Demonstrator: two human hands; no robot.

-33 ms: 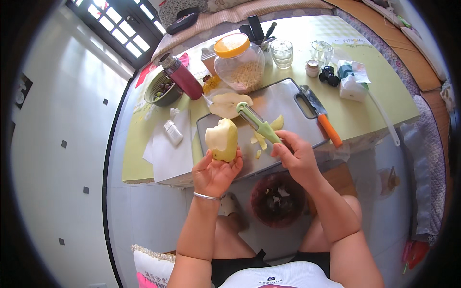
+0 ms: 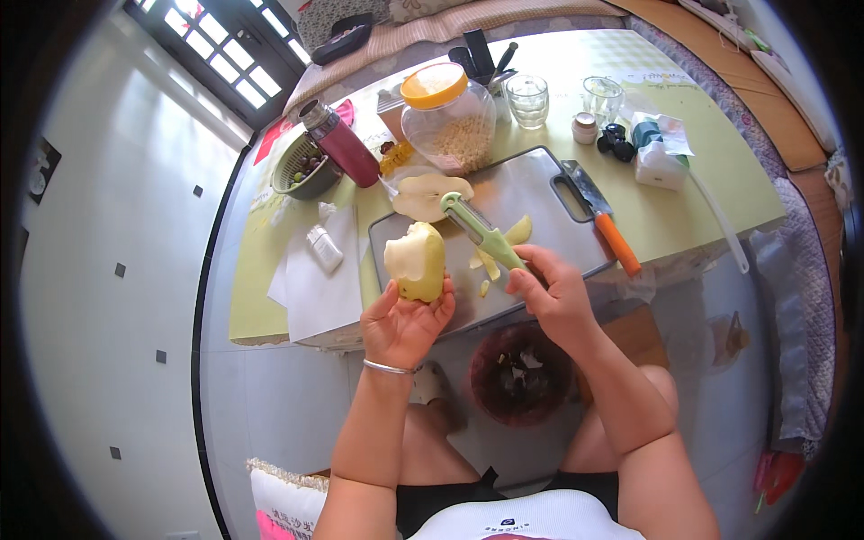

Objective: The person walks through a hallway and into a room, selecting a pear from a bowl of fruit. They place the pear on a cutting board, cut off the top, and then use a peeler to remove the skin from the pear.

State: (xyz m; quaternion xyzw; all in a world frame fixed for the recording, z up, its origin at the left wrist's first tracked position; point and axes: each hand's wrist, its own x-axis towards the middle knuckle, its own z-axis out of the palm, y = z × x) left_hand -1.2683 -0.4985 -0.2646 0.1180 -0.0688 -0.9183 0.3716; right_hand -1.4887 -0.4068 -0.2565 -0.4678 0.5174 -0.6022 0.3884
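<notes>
My left hand (image 2: pixel 407 319) holds a partly peeled pear (image 2: pixel 417 263) upright near the board's front edge. Pale flesh shows on its left side, yellow-green skin on its right, and its top is uneven. A light green peeler (image 2: pixel 495 241) is gripped by the handle in my right hand (image 2: pixel 556 292), its blade end pointing away to the left, apart from the pear. Beneath both lies a grey cutting board (image 2: pixel 540 202) with a dark rim. Strips of peel (image 2: pixel 519 230) and large pale pear slices (image 2: pixel 430 195) rest on it.
A knife (image 2: pixel 615 243) with an orange handle lies over the board's right edge. Behind stand an orange-lidded jar (image 2: pixel 450 121), a dark red flask (image 2: pixel 340 148), a fruit basket (image 2: pixel 306 169) and glasses (image 2: pixel 528 101). A dark red bin (image 2: pixel 520 396) sits on the floor between my legs.
</notes>
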